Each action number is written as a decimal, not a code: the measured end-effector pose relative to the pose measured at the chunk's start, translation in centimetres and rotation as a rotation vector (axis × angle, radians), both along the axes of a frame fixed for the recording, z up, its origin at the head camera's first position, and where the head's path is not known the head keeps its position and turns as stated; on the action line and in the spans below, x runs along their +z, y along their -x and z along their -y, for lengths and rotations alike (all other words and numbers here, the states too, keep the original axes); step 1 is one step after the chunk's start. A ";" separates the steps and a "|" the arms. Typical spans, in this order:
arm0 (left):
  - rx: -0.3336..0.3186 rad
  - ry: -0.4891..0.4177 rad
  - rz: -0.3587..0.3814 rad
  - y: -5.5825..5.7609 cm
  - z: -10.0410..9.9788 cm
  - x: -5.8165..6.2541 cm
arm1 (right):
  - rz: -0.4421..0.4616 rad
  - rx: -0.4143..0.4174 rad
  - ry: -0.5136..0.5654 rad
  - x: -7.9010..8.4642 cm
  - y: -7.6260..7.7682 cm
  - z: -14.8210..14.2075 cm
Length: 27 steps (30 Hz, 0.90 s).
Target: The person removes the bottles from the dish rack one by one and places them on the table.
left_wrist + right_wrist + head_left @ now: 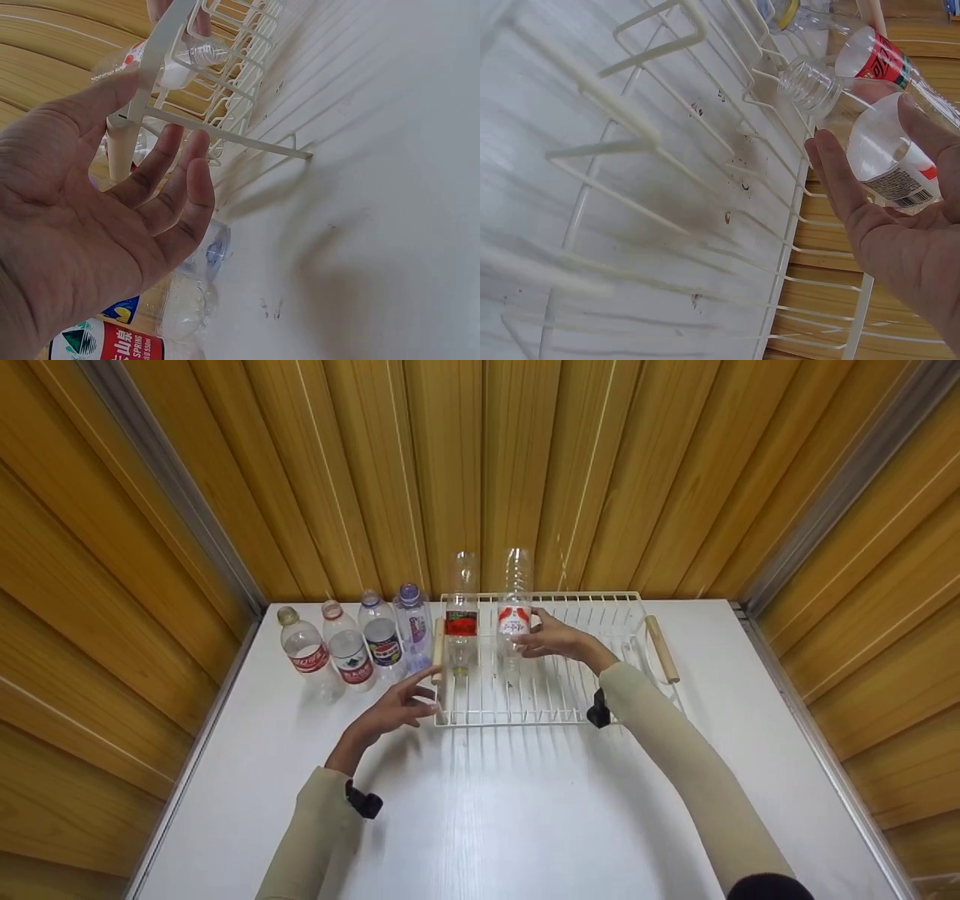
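Note:
My right hand point(553, 636) grips a clear plastic bottle point(514, 620) with a white and red label, upside down over the white wire rack point(540, 712). Its uncapped neck points down toward the wires in the right wrist view. Just left of it, a bottle with a red and black label point(462, 622) stands inverted in the rack, its yellowish mouth end low. My left hand point(390, 711) is at the rack's left end, fingers loosely bent. In the left wrist view, one fingertip point(133, 81) touches the metal strip by the wooden handle point(121, 150).
Left of the rack, several empty bottles stand upright in a row, among them a red-labelled bottle point(306, 652) and a purple-capped bottle point(412, 622). A second wooden handle point(661, 649) is on the rack's right end. Wood-patterned walls point(517, 472) enclose the white table point(487, 810).

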<state>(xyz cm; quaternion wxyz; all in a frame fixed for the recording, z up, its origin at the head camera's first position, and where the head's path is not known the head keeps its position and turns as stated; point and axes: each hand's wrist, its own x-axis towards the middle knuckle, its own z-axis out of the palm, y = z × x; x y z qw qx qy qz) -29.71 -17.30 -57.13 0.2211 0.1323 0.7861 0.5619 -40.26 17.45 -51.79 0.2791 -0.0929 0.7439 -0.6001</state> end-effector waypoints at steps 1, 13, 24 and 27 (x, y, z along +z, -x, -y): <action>-0.001 0.000 -0.002 0.1 0.0 0.0 | -0.004 0.000 0.000 0.2 -0.1 -0.4; 0.009 0.009 0.020 -0.1 0.1 0.0 | -0.069 0.021 -0.024 2.2 -2.1 -4.6; 0.004 -0.002 0.002 -0.2 0.0 0.1 | -0.104 0.027 -0.031 2.5 -5.2 -7.3; -0.002 -0.008 0.004 -0.2 0.0 0.0 | -0.116 0.011 -0.025 2.4 -6.0 -7.8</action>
